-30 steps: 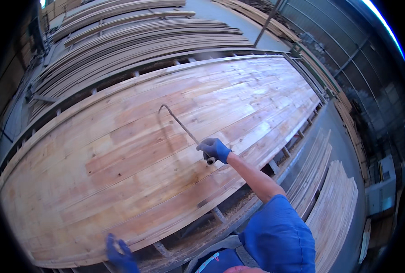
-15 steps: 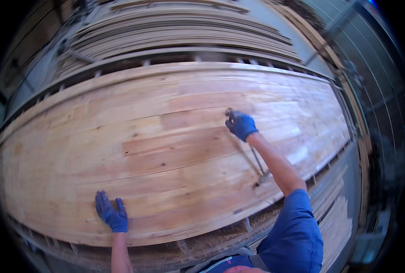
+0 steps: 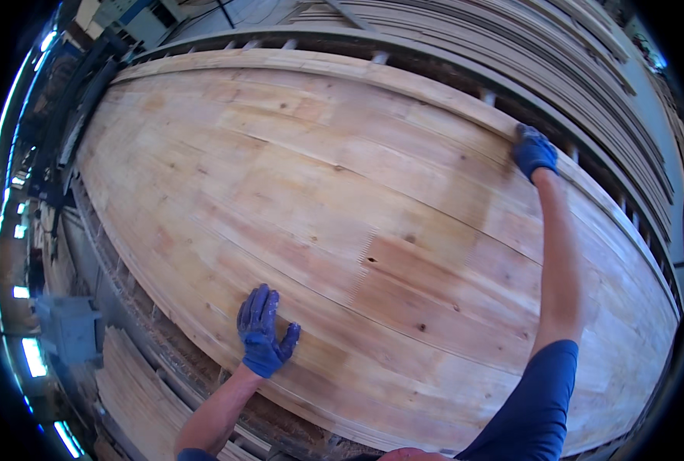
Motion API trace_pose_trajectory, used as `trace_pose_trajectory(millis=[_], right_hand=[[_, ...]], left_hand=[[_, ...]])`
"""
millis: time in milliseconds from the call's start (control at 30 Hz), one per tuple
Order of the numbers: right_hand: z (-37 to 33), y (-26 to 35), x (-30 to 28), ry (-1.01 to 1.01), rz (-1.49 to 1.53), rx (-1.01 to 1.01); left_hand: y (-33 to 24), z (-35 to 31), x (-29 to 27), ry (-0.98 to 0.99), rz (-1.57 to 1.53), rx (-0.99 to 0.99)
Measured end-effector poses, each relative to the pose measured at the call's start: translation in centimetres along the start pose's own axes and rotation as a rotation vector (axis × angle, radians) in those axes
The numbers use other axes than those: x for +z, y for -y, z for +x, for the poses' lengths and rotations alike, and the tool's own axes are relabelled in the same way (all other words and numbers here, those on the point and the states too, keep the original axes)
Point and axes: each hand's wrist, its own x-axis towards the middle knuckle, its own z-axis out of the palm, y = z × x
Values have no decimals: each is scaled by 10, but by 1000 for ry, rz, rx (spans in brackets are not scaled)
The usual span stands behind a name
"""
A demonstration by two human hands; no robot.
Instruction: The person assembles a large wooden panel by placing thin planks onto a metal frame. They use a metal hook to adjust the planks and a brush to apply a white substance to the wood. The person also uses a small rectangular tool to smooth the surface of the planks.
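The right hand [image 3: 534,151], no longer holding the metal hook, has reached the wood panel's [image 3: 342,223] far edge, grip closed over it, while the left hand [image 3: 263,332] now lies open-palmed near the near edge.

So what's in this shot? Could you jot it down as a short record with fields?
Place: a workshop with stacked wood
Main thing: wide glued wooden panel made of joined boards, lying flat on a rack
Left hand: blue glove, pressed flat on the panel's near edge, fingers spread
Right hand: blue glove, arm stretched out, gripping the panel's far edge
Nearby: board stacks beyond the panel; more boards lower left
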Motion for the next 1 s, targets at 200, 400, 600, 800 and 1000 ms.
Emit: trace_pose_trajectory(millis=[200,400,600,800,1000], right_hand=[[-12,-7,-5,-162,-140,-78],[-41,-9,-12,-409,-189,-236],[-84,-2,-57,-488,-184,-358],[-121,-10,-60,-535,-166,-454],[-203,4,-79,-232,-129,-311]], left_hand=[[-2,4,1,26,38,-5],[2,0,1,15,56,1],[-1,-3,0,-4,24,-19],[-3,-10,9,-98,-43,107],[1,-15,19,-114,82,146]])
